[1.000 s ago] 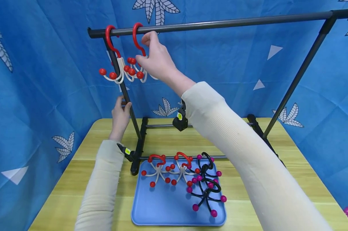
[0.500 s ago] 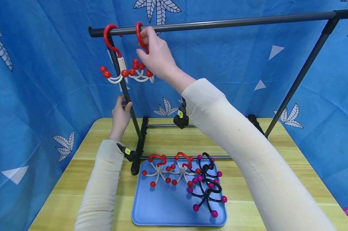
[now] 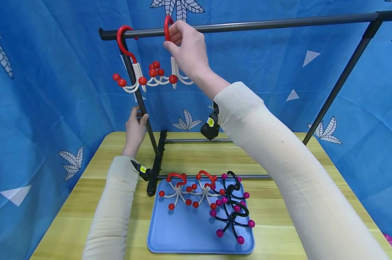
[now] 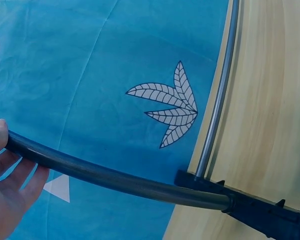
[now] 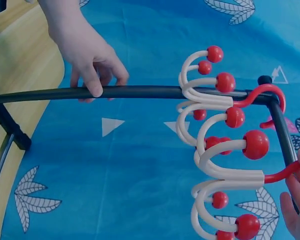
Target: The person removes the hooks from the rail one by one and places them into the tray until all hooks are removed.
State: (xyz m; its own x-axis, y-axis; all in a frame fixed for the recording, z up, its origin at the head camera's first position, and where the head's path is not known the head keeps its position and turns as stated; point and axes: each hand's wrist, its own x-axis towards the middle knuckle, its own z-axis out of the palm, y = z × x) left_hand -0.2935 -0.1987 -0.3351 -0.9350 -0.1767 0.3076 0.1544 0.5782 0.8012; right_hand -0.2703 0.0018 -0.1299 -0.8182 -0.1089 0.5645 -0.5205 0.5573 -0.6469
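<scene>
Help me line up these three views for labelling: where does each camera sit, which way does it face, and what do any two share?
Head: worn on the head, looking forward and down at the rack's top bar and blue tray; both sleeved arms show.
Left wrist: on the left wrist, facing the rack's upright pole and blue backdrop; the left hand shows at the edge.
Right wrist: on the right wrist, facing the red-ball hangers; the right hand and left hand both show.
Shared: all three show the left hand's grip on the upright pole.

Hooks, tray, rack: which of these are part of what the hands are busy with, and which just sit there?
In use:
right hand
held red hook
top rail
left hand
rack post

Lying about:
hung hook
blue tray
black hooks
</scene>
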